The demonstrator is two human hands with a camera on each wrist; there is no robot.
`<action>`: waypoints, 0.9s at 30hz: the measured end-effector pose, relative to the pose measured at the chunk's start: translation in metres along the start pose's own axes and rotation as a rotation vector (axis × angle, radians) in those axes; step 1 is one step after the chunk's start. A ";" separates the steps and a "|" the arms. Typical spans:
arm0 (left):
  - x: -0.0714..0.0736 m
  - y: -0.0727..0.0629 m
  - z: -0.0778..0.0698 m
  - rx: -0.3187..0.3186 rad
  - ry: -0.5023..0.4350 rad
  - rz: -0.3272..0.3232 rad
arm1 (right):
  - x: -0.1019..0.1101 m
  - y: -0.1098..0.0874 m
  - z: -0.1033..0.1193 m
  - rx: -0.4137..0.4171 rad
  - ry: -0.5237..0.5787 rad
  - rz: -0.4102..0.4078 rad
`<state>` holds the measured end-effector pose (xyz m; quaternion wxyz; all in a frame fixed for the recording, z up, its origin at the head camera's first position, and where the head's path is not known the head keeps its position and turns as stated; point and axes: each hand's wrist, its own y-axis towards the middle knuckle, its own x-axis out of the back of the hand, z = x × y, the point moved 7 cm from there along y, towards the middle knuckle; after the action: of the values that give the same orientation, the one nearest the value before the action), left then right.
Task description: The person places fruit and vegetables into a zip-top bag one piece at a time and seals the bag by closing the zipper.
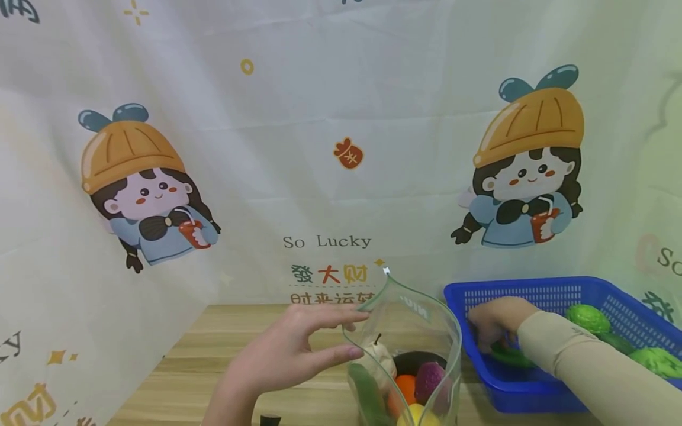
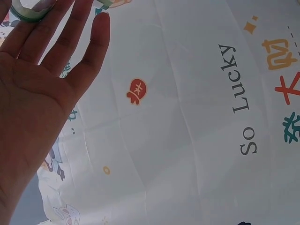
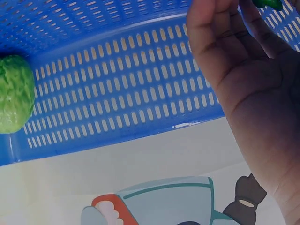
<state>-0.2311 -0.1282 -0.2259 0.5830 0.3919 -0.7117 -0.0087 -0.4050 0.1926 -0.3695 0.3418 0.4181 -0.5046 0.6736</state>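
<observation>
In the head view a clear zip bag [image 1: 453, 367] stands upright with its mouth spread. Inside it I see a pale stemmed fruit [image 1: 379, 358], a long green vegetable [image 1: 367, 393], an orange piece [image 1: 406, 387], a purple one [image 1: 428, 378] and a yellow one [image 1: 421, 416]. My left hand [image 1: 288, 349] touches the bag's left rim, its fingers and thumb extended. Into the left end of a blue basket [image 1: 511, 387] reaches my right hand [image 1: 498, 322], beside a glossy green vegetable [image 1: 508, 355]. Its fingertips are hidden, so a grip cannot be made out.
At the basket's right side lie a round green vegetable [image 1: 588, 319], a dark green piece [image 1: 615, 342] and a leafy green one [image 1: 656, 361]. The basket stands right of the bag on a wooden table [image 1: 202, 361]. A printed cloth [image 1: 298, 177] hangs behind. A small black object [image 1: 270, 420] shows at the bottom edge.
</observation>
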 end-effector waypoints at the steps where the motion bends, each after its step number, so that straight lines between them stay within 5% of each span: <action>1: 0.000 0.000 0.000 -0.001 0.000 -0.001 | 0.001 -0.001 0.000 -0.001 0.005 0.000; 10: 0.000 -0.001 0.001 0.001 0.010 -0.004 | 0.021 -0.014 -0.004 -0.009 0.046 0.021; 17: 0.000 -0.003 0.001 0.008 0.003 -0.004 | 0.064 -0.045 0.006 0.072 0.072 -0.077; 23: 0.000 0.000 -0.001 0.003 0.007 -0.004 | 0.120 -0.085 0.017 0.195 0.033 -0.243; 27: 0.001 0.001 -0.003 -0.010 0.012 -0.014 | 0.159 -0.136 0.045 0.317 -0.077 -0.559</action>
<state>-0.2292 -0.1272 -0.2239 0.5890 0.3939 -0.7055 -0.0139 -0.3416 0.1904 -0.1656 0.4249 0.6138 -0.2717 0.6074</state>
